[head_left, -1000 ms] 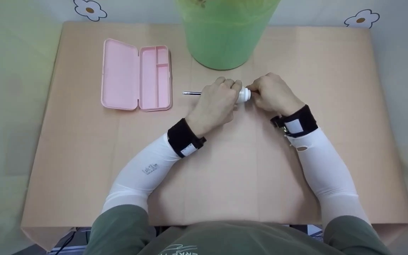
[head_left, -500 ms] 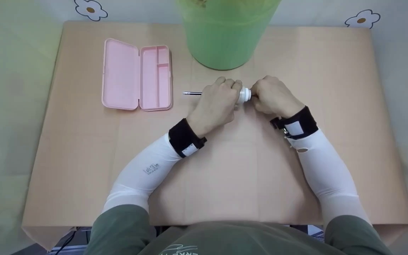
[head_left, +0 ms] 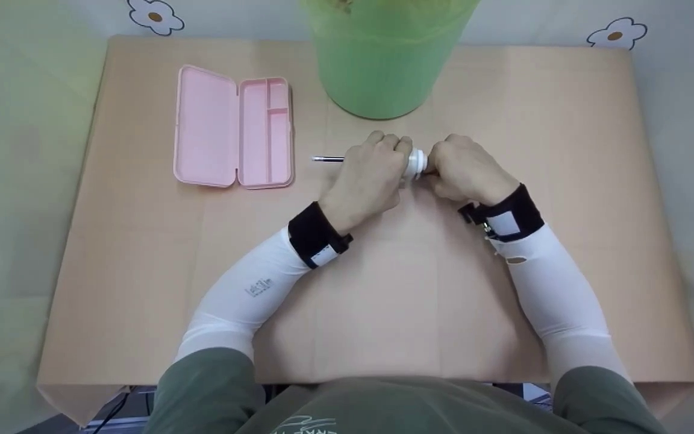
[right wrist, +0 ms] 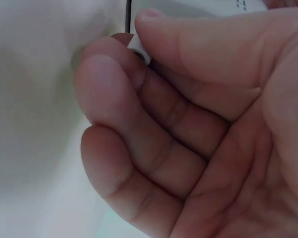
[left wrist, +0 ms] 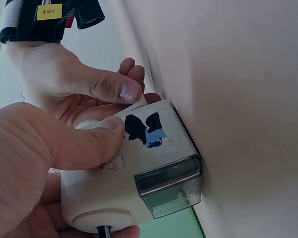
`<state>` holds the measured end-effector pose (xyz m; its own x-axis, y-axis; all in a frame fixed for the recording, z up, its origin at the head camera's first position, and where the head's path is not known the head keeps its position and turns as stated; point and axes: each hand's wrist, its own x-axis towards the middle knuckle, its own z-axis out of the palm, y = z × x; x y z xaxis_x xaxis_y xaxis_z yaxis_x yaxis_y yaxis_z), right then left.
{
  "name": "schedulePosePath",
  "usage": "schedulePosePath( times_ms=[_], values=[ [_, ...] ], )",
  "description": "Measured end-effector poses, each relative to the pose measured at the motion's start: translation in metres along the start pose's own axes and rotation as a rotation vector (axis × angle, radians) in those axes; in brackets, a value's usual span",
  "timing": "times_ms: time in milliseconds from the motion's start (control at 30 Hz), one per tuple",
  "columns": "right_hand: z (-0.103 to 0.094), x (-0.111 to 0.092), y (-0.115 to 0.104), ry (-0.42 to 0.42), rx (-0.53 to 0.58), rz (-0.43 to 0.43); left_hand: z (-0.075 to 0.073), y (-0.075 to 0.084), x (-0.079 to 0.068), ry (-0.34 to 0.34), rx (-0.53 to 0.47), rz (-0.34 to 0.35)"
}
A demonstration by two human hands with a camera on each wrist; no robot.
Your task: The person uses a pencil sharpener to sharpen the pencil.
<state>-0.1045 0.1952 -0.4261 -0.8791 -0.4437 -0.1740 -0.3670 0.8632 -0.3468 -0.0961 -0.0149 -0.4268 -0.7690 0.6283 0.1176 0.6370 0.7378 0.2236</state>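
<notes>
My left hand (head_left: 364, 178) grips a white hand-crank pencil sharpener (left wrist: 102, 186) from above, its thumb lying across the body. Dark cartoon stickers and a smoky see-through drawer (left wrist: 171, 187) show on the sharpener in the left wrist view. A dark pencil (head_left: 328, 159) pokes out of the end opposite the crank, pointing left in the head view. At the crank end, my right hand (head_left: 470, 169) pinches the small white crank handle (right wrist: 138, 49) between thumb and curled fingers. Most of the crank is hidden behind those fingers.
An open pink pencil case (head_left: 252, 132) with divided compartments lies on the table (head_left: 377, 289) to the left. Behind my hands stands a large green bin (head_left: 383, 72), close to the sharpener. A wall with flower prints borders the table's far edge.
My right hand has moved slightly toward my body at the crank end. The left hand, sharpener and pencil have stayed nearly still.
</notes>
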Motion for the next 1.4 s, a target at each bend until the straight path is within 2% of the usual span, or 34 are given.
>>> schedulePosePath(
  times_ms=[267,400,733,1067,1400],
  values=[
    [-0.005,-0.006,-0.003,-0.049,0.026,-0.095,-0.002,0.002,0.001,-0.024,0.014,-0.002],
    [-0.011,-0.011,-0.007,-0.075,0.026,-0.15,-0.001,0.002,0.001,-0.013,0.024,-0.002],
    [-0.021,-0.018,-0.013,-0.13,0.02,-0.149,0.001,0.002,0.0,0.015,0.026,0.008],
    [-0.034,-0.026,-0.015,-0.071,0.066,-0.227,0.001,0.001,0.0,0.008,0.033,0.007],
    [-0.037,-0.029,-0.015,-0.023,0.047,-0.263,0.001,0.001,0.0,0.021,0.032,0.008]
  ],
)
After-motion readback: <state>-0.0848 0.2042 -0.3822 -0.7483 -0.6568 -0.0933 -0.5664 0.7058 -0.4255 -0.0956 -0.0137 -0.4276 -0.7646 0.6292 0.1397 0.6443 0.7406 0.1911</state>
